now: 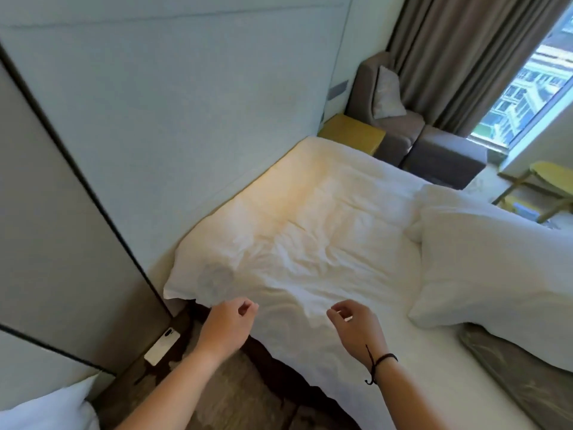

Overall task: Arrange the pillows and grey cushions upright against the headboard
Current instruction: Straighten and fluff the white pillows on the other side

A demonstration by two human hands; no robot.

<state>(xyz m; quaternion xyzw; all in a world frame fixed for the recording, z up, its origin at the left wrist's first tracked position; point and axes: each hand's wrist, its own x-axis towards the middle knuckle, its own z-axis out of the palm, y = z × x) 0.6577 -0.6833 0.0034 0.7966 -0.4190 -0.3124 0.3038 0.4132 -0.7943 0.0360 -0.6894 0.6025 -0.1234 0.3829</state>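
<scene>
Head view shows the white pillows (496, 259) piled flat on the bed (387, 367) at about three o'clock, well apart from the headboard (161, 113), which rises at eleven o'clock. A grey cushion (521, 377) lies under their near edge at four o'clock, partly covered; another grey cushion (386, 93) leans in the armchair (400, 125) at one o'clock.

The pillows look plump, light and very soft, so they would likely sag if lifted by one corner; taking hold at two corners or along one long edge seems the sounder grip, then standing each on its long edge. The grey cushion on the bed looks flatter, with a slight sheen, perhaps slippery; best gripped by its exposed edge once the pillows are off it.

Both hands hover over the rumpled white duvet (310, 237) at six o'clock. The left hand (228, 324) and the right hand (356, 324) each have fingers loosely curled with thumb near forefinger, gripping nothing that I can make out.

A phone (162, 346) lies on the floor at seven o'clock.
</scene>
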